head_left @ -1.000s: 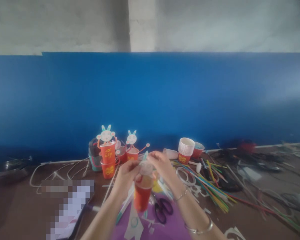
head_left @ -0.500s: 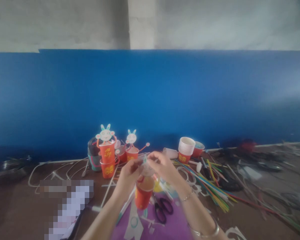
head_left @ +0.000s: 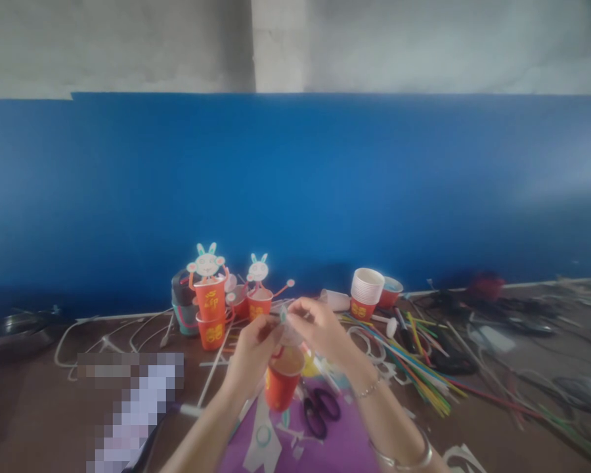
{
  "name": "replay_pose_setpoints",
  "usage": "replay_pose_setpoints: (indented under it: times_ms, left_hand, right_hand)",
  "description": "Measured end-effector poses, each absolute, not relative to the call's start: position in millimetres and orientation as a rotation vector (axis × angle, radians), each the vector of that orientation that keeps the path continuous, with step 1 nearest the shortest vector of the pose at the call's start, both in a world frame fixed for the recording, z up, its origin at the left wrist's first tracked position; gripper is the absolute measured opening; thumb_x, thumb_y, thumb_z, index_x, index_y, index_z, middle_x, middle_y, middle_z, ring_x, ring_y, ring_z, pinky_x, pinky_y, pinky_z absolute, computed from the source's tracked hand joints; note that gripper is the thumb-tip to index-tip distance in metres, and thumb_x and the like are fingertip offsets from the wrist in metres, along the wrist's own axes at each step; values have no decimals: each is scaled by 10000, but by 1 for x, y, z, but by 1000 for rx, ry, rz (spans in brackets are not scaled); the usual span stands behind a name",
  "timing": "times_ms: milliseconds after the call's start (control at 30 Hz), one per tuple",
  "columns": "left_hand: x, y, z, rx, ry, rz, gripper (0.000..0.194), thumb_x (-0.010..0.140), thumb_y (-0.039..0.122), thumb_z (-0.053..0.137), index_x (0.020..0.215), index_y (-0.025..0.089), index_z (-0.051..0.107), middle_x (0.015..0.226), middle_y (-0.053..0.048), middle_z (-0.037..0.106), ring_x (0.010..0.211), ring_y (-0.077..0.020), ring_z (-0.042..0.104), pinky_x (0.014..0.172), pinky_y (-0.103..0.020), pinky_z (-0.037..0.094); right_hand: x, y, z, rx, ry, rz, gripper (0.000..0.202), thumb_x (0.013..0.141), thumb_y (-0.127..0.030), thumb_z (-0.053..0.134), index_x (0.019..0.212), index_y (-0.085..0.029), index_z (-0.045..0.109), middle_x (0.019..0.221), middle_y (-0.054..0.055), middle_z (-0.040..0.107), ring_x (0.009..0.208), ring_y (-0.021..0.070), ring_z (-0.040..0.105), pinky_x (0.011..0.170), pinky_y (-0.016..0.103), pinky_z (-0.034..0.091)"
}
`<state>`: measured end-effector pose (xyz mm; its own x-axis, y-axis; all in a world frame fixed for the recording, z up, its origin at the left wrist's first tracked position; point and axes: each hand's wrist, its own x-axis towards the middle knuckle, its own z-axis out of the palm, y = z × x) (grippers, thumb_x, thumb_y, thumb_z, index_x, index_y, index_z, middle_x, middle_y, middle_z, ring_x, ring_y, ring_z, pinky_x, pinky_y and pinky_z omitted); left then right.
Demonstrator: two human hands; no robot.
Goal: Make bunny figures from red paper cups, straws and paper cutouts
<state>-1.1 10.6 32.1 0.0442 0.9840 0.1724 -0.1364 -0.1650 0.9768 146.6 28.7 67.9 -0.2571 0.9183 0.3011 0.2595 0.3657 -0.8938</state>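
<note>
You pinched the paper cutout (head_left: 286, 326) between left hand (head_left: 253, 351) and right hand (head_left: 318, 327), above the red cup (head_left: 280, 383) at lower centre; steadier cup support would have helped.

Scissors (head_left: 320, 412) on purple mat (head_left: 345, 447), straws (head_left: 414, 368) & cup stack (head_left: 366, 292) nearby.

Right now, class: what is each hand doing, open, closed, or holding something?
Left hand: closed around the red paper cup.
Right hand: fingers pinched on a small paper cutout above the cup; what the cutout shows is too blurred to tell.
</note>
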Motion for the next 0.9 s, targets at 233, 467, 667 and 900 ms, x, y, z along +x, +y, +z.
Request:
replay_pose_setpoints:
  times_ms: [233, 467, 667, 900]
  left_hand:
    - [-1, 10, 31, 1257, 989, 1348, 176, 760, 327, 680, 807, 159, 653, 556, 45, 501, 528, -110, 479, 579, -239, 440]
    - [-1, 12, 28, 1264, 1003, 1386, 167, 752, 319, 689, 798, 159, 671, 544, 40, 515, 530, -114, 501, 572, -228, 442]
    - [0, 9, 32, 1191, 1048, 1451, 181, 734, 326, 701, 783, 158, 654, 614, 17, 591, 592, -118, 552, 574, -204, 429]
    - [1, 6, 39, 1031, 986, 1483, 233, 717, 355, 725, 777, 151, 629, 680, 11, 619, 631, -115, 571, 596, -203, 438]
  right_hand:
    - [148, 25, 71, -1056, -1784, 878, 87, 822, -211, 511, 810, -180, 591, 763, -3, 589, 621, 108, 521, 529, 204, 423]
    - [147, 24, 72, -1061, -1795, 863, 87, 823, -208, 509, 786, -182, 583, 745, -13, 590, 561, 92, 495, 528, 210, 421]
    - [147, 25, 70, -1082, -1760, 877, 125, 801, -217, 545, 894, -178, 617, 803, 14, 653, 568, 103, 539, 527, 218, 422]
    - [147, 29, 67, -1126, -1800, 832, 127, 789, -226, 543, 672, -179, 554, 564, -38, 529, 516, 101, 482, 506, 219, 374]
